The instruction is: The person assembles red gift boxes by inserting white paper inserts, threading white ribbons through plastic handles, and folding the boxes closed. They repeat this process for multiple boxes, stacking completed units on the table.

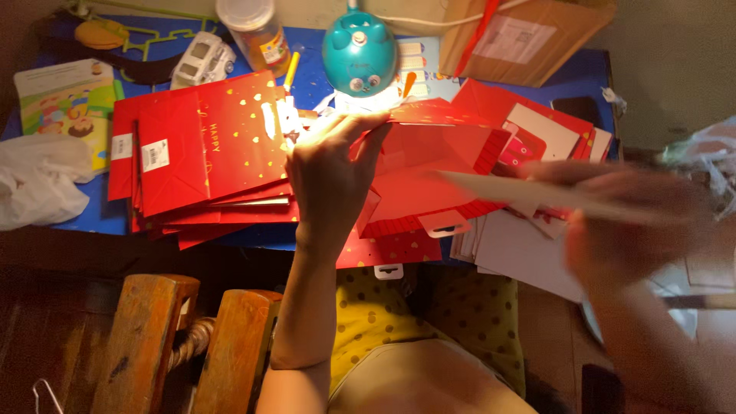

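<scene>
L hand (pixel 331 180) fingers curled, pinching top edge of a half-open red paper gift bag (pixel 429 165), held over the blue table (pixel 92 218) just under a teal round lamp (pixel 359 52). R hand (pixel 625 230) motion-blurred, grips a flat beige card sheet (pixel 529 193) pointing toward bag mouth; exact finger pose can't tell. Stack of flat red heart-print bags (pixel 207 149) lies left of L hand.

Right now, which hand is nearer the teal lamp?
Left. The left hand grips a red bag just below the teal lamp; the blurred right hand holds a card far right.
</scene>
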{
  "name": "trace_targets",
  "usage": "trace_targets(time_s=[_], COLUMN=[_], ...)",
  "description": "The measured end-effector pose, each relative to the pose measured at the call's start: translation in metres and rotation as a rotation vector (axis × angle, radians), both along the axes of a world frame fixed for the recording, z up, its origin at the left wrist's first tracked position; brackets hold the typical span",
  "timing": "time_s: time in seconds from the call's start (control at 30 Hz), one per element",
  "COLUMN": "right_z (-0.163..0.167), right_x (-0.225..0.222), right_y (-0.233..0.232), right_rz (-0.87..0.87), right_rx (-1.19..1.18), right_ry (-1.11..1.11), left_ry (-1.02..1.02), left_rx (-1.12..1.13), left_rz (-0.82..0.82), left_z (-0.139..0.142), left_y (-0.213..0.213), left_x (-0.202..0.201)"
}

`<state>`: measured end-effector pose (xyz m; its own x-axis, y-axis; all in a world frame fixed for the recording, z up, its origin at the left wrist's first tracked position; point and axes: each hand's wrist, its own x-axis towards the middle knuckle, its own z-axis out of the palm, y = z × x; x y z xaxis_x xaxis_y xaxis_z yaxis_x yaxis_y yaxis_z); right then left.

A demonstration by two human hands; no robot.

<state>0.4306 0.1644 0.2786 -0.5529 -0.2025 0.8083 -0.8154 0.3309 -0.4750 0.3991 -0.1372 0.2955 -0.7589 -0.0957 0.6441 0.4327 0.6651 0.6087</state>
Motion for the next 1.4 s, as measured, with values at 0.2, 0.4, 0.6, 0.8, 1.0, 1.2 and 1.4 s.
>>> trace_targets(time_s=[0.2,0.4,0.6,0.8,1.0,1.2,1.4], right_z=[0.025,0.016,-0.001,-0.001,0.005,0.007,0.006], right_x=[-0.017,-0.037,-0.073,-0.078,-0.073,-0.076,-0.076], right_y=[-0.067,-0.088,-0.132,-0.150,-0.147,-0.147,-0.145], right_rz=[-0.081,-0.409,-0.193,-0.040,0.002,0.029,0.053], right_rx=[0.622,1.494,1.393,1.252,1.218,1.198,1.176], right_ry=[0.239,0.155,-0.304,-0.370,-0.406,-0.414,-0.422], left_ry=[-0.046,0.085,0.071,0.049,0.063,0.034,0.023], left_rx=[-0.071,-0.098,-0.100,-0.118,-0.012,0.006,-0.021], left_rz=[-0.001,-0.096,-0.184,-0.162,-0.203,-0.192,-0.203], left_z=[0.003,0.000,-0.003,-0.001,0.001,0.001,0.001], left_y=[-0.015,0.007,0.018,0.013,0.000,-0.007,-0.004], left_x=[-0.001,0.009,0.022,0.026,0.034,0.029,0.029])
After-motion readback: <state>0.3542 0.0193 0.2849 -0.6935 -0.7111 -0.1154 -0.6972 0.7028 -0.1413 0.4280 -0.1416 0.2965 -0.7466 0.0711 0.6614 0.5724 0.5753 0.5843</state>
